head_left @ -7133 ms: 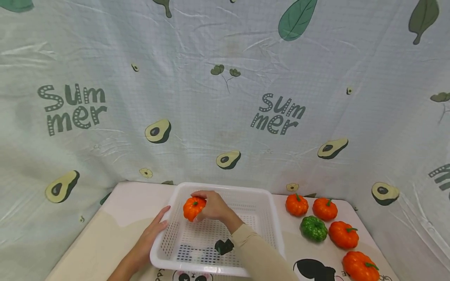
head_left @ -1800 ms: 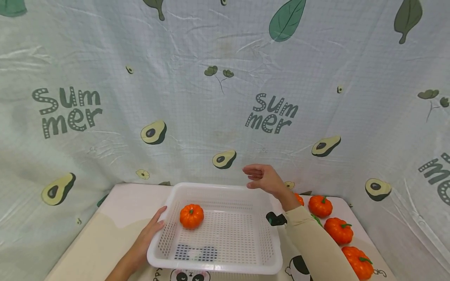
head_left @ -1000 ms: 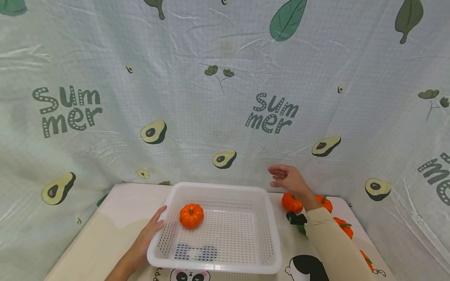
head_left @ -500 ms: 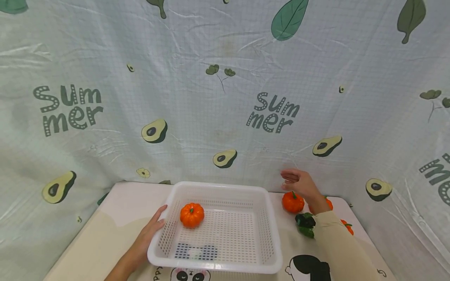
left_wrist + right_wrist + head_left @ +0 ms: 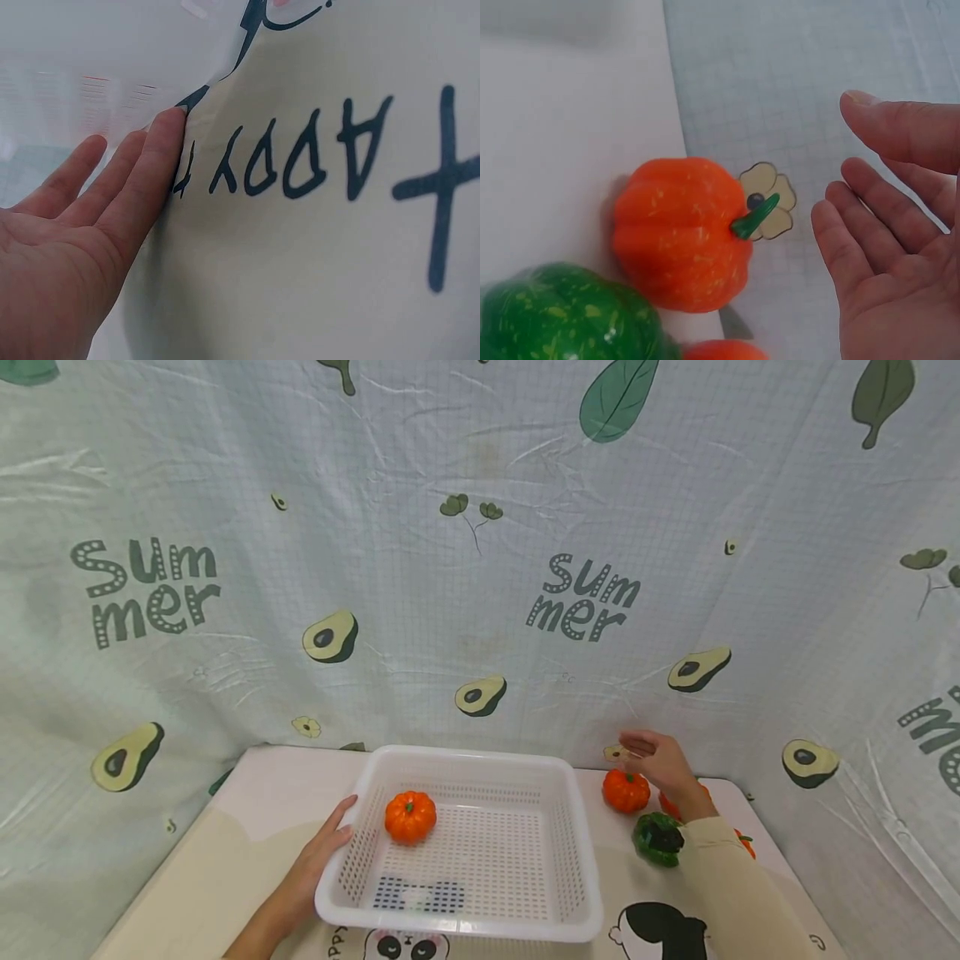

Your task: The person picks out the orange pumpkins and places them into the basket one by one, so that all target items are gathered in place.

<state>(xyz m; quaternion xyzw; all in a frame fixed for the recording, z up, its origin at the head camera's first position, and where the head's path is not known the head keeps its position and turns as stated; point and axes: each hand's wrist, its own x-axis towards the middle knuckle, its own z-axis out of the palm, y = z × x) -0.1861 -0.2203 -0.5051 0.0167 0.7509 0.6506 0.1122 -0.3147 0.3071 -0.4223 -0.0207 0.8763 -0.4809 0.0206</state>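
Note:
In the head view, a small orange pumpkin (image 5: 410,817) with a green stem sits at the left inside a white plastic basket (image 5: 457,927). My left hand (image 5: 318,860) rests along the basket's left side; the left wrist view shows its fingers (image 5: 142,165) extended against the wall. My right hand (image 5: 663,768) is raised over the table's back right, palm bare and fingers loosely bent. Closest to it stands another orange pumpkin (image 5: 679,232), apart from the fingers in the right wrist view. A green pumpkin (image 5: 566,315) lies beside that one.
More orange pumpkins (image 5: 670,806) are partly covered by the right forearm and sleeve (image 5: 735,877). A printed curtain (image 5: 420,610) hangs right behind the table's back edge. Cartoon prints and lettering mark the pale table cover (image 5: 225,860).
My right hand has let go of the orange pumpkin inside the basket, then swung right to above the other pumpkins, lowering slightly lately. My left hand has stayed at the basket's side.

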